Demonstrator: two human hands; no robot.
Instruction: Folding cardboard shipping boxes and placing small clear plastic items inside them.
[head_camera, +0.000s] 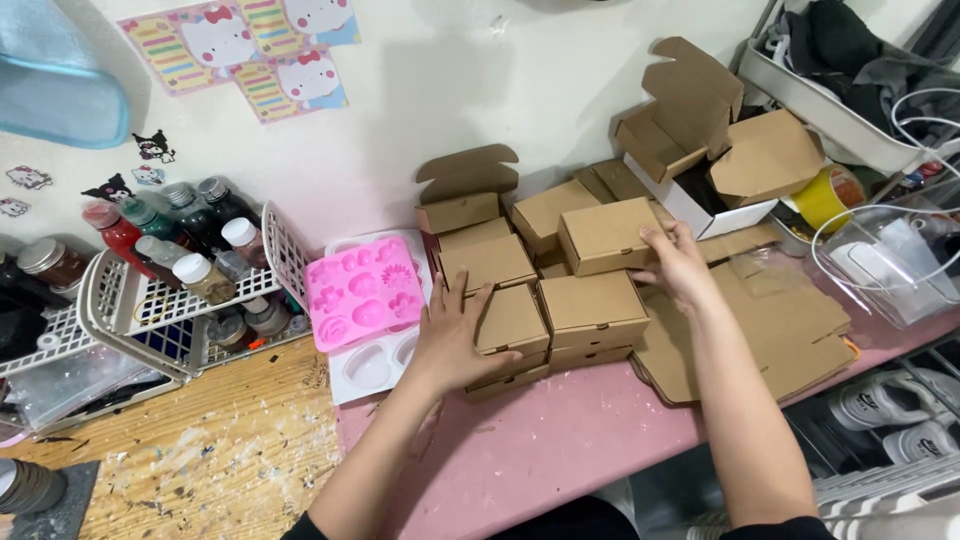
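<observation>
Stacking small closed brown cardboard mailer boxes at frame centre, on the pink tabletop; left hand is lying flat, fingers spread and released, steadying the front left box; right hand is pinching the right end of the upper box, fingers curled on its edge. I'd say keep edges squared and press down lightly so the pile isn't sliding; open-flapped boxes are sitting upper right; pastel cartoon stickers are stuck on the wall upper left; a pink silicone mould is lying just left of the boxes.
</observation>
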